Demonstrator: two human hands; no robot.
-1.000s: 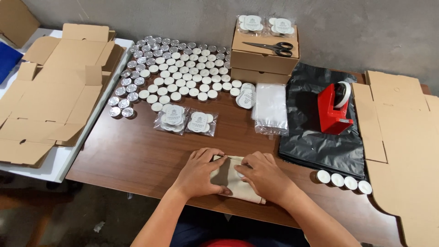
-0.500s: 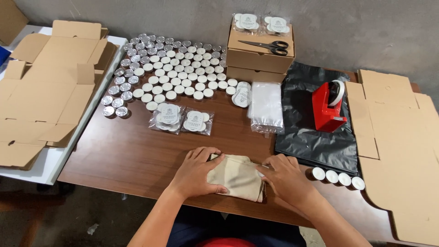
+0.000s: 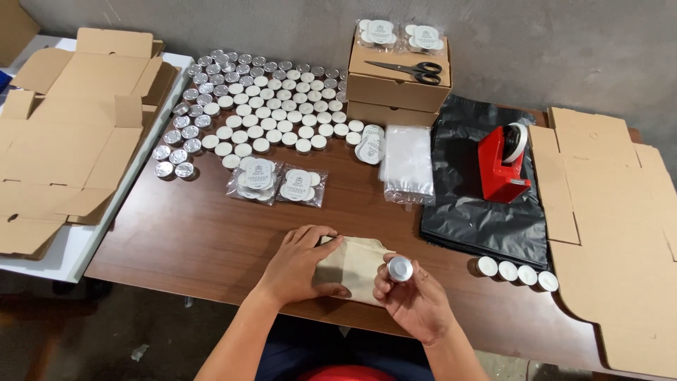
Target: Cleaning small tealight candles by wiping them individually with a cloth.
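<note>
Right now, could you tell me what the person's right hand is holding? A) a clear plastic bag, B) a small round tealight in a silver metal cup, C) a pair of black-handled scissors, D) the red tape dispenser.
B: the right hand holds a small round tealight in a silver metal cup in its fingers, above the beige cloth pouch.

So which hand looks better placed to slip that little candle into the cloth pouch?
Probably the right hand: it already holds the candle in its fingertips, just beside the pouch. The left hand lies flat on the pouch, holding it down.

Brown wood-grain table [image 3: 204, 233] against grey concrete wall [image 3: 564, 49]; white side table [image 3: 106, 226] left; dark floor [image 3: 106, 331] below.
</note>
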